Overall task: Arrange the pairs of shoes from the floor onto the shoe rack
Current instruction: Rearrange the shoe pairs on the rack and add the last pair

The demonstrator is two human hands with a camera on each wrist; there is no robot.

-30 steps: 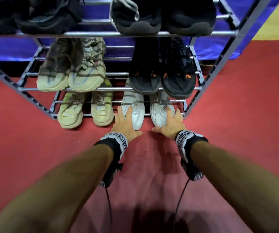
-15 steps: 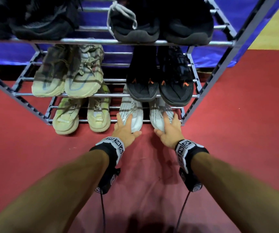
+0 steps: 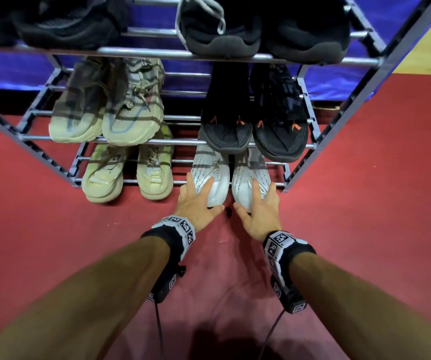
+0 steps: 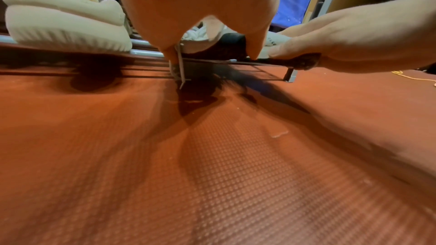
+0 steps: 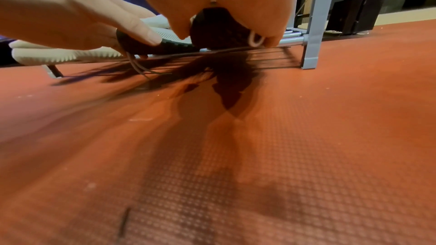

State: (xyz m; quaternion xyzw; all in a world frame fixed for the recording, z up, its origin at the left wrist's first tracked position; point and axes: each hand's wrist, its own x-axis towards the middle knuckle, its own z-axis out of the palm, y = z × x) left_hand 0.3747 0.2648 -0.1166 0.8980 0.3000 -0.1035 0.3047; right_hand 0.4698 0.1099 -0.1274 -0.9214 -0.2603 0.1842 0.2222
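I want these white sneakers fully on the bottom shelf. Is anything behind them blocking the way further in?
Nothing visible blocks them. The left hand and right hand rest on the heels of the white sneakers, which already lie on the bottom shelf. The black sandals above hide the far end.

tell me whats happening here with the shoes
A person is pushing a pair of white sneakers onto the bottom shelf of a shoe rack. The left hand rests on the left white sneaker, the right hand on the right white sneaker, fingers extended. The heels overhang the front bar. Other pairs already sit on the rack.
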